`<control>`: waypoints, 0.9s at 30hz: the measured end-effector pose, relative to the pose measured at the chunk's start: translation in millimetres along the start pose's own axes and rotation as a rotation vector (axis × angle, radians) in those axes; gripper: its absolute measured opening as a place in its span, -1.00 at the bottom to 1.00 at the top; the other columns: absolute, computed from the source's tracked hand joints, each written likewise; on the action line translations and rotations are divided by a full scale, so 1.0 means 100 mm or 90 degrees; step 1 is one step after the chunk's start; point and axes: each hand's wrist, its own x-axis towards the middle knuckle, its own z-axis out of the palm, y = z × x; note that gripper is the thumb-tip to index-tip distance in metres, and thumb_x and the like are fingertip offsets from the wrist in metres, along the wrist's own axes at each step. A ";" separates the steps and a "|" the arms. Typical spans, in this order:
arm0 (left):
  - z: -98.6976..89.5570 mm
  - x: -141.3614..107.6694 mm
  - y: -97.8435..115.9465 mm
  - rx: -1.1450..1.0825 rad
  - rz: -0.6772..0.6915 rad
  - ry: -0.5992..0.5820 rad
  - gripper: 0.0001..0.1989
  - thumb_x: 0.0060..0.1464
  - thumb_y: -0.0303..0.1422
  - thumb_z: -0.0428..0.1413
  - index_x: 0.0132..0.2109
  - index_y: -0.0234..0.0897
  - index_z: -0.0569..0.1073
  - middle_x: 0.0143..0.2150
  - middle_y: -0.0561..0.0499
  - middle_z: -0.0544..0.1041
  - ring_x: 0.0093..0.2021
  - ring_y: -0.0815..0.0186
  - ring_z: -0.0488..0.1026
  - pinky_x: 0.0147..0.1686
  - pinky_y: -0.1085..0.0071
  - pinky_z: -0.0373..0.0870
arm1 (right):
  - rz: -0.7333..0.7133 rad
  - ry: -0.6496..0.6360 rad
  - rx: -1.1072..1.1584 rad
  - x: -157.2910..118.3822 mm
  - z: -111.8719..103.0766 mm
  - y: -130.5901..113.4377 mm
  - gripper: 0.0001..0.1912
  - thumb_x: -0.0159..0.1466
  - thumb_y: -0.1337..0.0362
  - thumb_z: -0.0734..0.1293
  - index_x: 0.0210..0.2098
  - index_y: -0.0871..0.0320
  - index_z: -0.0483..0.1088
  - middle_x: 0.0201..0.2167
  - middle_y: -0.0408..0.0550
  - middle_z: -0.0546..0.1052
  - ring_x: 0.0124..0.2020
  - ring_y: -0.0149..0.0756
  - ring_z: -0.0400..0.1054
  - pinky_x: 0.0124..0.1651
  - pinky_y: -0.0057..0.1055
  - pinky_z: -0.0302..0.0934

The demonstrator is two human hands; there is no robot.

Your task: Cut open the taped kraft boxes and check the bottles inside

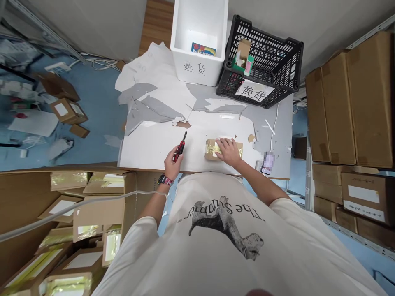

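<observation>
Left hand [173, 162] is grasping a knife [180, 151]; right hand [229, 152] is covering a taped box [211, 150] on the table [148, 150], clasp unclear. Risk: if poorly steadied, box could be slipping, blade [185, 135] catching that hand.

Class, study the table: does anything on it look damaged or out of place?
Yes: the white covering on the table looks torn: its ragged edges border grey patches near the white box and a brown patch just beyond the knife.
</observation>
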 end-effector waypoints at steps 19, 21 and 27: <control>0.10 0.31 0.35 0.341 0.322 -0.323 -0.44 0.54 -0.16 0.04 0.53 -0.15 0.52 0.28 -0.21 0.65 0.20 -0.02 0.57 0.18 0.09 0.51 | 0.048 0.004 0.114 0.24 0.07 0.12 -0.41 0.69 0.13 0.06 0.51 0.19 0.43 0.46 0.29 0.51 0.39 0.19 0.40 0.57 0.19 0.13; 0.11 0.31 0.35 0.391 0.317 -0.312 -0.43 0.55 -0.16 0.02 0.56 -0.11 0.50 0.31 -0.22 0.64 0.19 -0.04 0.56 0.09 0.10 0.52 | 0.050 0.009 0.116 0.23 0.07 0.12 -0.41 0.69 0.13 0.06 0.51 0.19 0.44 0.46 0.27 0.51 0.40 0.18 0.41 0.57 0.19 0.14; 0.08 0.24 0.35 0.447 0.312 -0.295 -0.42 0.58 -0.11 -0.05 0.57 -0.04 0.48 0.30 -0.21 0.64 0.13 -0.06 0.56 -0.05 0.11 0.51 | 0.039 0.012 0.119 0.23 0.11 0.14 -0.41 0.69 0.12 0.06 0.50 0.18 0.45 0.49 0.24 0.50 0.43 0.12 0.41 0.59 0.17 0.14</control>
